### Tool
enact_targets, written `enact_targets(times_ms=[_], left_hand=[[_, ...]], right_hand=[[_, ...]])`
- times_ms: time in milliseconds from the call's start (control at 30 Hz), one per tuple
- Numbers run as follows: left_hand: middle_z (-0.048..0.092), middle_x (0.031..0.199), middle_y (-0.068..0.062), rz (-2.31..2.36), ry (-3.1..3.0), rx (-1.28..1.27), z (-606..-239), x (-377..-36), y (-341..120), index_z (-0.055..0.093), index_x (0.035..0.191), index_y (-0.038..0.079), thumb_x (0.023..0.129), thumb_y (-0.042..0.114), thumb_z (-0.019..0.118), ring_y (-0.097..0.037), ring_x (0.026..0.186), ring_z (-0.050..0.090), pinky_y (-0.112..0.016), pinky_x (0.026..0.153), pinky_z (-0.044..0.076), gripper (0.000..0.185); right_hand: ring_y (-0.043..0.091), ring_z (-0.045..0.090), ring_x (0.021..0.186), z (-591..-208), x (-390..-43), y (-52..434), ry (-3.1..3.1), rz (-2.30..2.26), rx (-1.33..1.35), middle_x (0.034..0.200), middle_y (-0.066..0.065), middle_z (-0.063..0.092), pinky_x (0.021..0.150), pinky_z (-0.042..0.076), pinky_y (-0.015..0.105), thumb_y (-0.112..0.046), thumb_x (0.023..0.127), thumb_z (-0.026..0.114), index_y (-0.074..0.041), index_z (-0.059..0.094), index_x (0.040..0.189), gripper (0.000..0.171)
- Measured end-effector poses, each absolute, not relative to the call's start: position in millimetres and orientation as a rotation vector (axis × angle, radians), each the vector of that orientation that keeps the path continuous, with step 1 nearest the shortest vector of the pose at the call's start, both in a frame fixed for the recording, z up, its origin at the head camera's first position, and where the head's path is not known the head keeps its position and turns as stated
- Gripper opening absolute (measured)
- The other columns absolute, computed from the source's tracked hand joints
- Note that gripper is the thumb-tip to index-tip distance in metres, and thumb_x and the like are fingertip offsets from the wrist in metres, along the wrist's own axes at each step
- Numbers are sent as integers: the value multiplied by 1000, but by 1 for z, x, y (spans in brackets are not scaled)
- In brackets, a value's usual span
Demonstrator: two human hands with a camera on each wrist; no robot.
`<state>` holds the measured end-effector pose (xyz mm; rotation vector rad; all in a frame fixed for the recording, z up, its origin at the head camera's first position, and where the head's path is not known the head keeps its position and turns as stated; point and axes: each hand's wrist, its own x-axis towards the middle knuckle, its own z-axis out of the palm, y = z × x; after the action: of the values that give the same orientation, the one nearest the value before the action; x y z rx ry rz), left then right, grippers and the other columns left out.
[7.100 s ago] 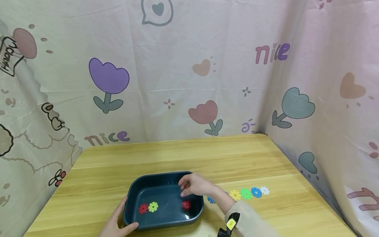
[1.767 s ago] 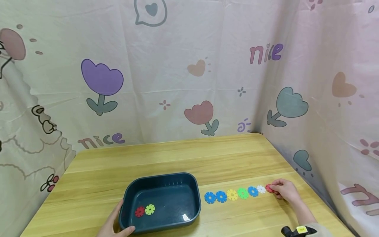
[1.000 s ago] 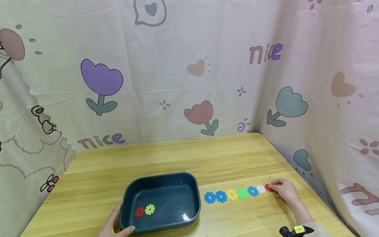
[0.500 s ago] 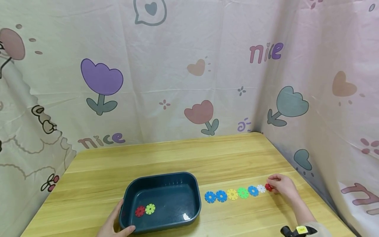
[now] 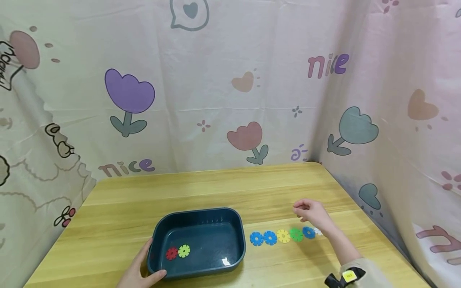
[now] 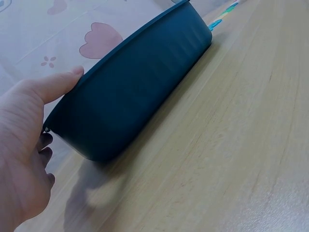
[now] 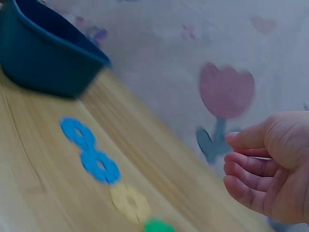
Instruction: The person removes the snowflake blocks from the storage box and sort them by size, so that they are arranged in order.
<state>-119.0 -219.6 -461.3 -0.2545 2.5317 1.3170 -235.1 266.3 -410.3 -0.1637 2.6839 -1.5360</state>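
My left hand point(image 5: 138, 270) grips the left end of a dark blue-green plastic tray point(image 5: 201, 273), thumb over the rim and fingers at its side, as the left wrist view shows. Inside lie a red flower-shaped disc point(image 5: 171, 253) and a yellow-green flower-shaped disc point(image 5: 184, 251), side by side. Above the table, over the row of discs, hangs my right hand point(image 5: 312, 212), fingers loosely curled and holding nothing. Beneath it run two blue discs point(image 7: 99, 166), a yellow disc point(image 5: 283, 236), a green disc point(image 5: 296, 235), another blue disc point(image 5: 308, 233) and a partly covered white disc point(image 5: 318, 231).
The wooden table point(image 5: 201, 188) reaches back to a printed cloth backdrop point(image 5: 194, 144), which also closes off both sides. My right wrist hides the right end of the disc row in the head view.
My right hand took a red disc from the tray, laid it at the row's right end and let go. It has since risen and moved left. My left hand keeps hold of the tray.
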Motion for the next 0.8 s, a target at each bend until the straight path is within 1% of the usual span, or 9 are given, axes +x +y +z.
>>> enact_targets(times_ms=[167, 233, 333, 500, 633, 667, 700, 800], left_hand=[[10, 146, -33, 1307, 2547, -241, -460, -119, -219, 5, 148, 3, 80, 44, 68, -55, 127, 17, -70, 94, 25, 101], [9, 146, -33, 1309, 2544, -243, -461, -118, -220, 5, 148, 4, 80, 45, 68, -55, 127, 16, -70, 94, 24, 101], [9, 146, -33, 1305, 2546, -242, -462, -118, -221, 5, 148, 5, 80, 45, 68, -56, 127, 17, -70, 94, 24, 101], [11, 146, -33, 1296, 2542, -254, -464, -118, -221, 5, 148, 5, 80, 46, 68, -56, 126, 17, -71, 93, 25, 101], [11, 145, -34, 1300, 2550, -248, -463, -118, -220, 6, 148, 4, 80, 44, 69, -56, 126, 17, -70, 93, 26, 101], [11, 145, -34, 1299, 2556, -243, -462, -118, -219, 6, 148, 4, 80, 43, 69, -56, 127, 17, -70, 93, 26, 100], [11, 145, -34, 1296, 2562, -237, -461, -118, -219, 6, 147, 3, 80, 43, 69, -56, 127, 17, -70, 93, 26, 100], [11, 145, -34, 1292, 2567, -236, -459, -117, -219, 7, 147, 3, 81, 43, 69, -56, 127, 17, -70, 93, 27, 100]], right_hand=[[24, 59, 76, -398, -240, 229, 2613, -1521, -344, 85, 11, 61, 66, 54, 36, -11, 87, 64, 8, 59, 103, 26], [20, 59, 74, -394, -241, 214, 2579, -1517, -393, 84, 9, 61, 67, 54, 38, -12, 86, 64, 6, 60, 102, 24], [18, 58, 72, -389, -242, 192, 2532, -1513, -453, 83, 7, 60, 68, 54, 40, -11, 87, 64, 4, 61, 101, 21], [25, 61, 75, -386, -243, 153, 2458, -1531, -550, 82, 6, 61, 66, 55, 35, -10, 86, 65, 3, 62, 100, 20], [33, 62, 79, -384, -242, 123, 2395, -1534, -604, 82, 5, 61, 66, 55, 34, -10, 86, 66, 2, 63, 101, 20], [32, 62, 79, -384, -242, 116, 2382, -1529, -619, 82, 4, 61, 66, 55, 33, -10, 86, 66, 3, 63, 102, 21], [34, 62, 80, -385, -242, 109, 2367, -1530, -629, 82, 4, 61, 66, 55, 35, -10, 85, 66, 4, 62, 102, 22], [32, 63, 78, -389, -243, 88, 2320, -1529, -648, 82, 4, 61, 68, 55, 38, -9, 85, 67, 7, 62, 104, 25]])
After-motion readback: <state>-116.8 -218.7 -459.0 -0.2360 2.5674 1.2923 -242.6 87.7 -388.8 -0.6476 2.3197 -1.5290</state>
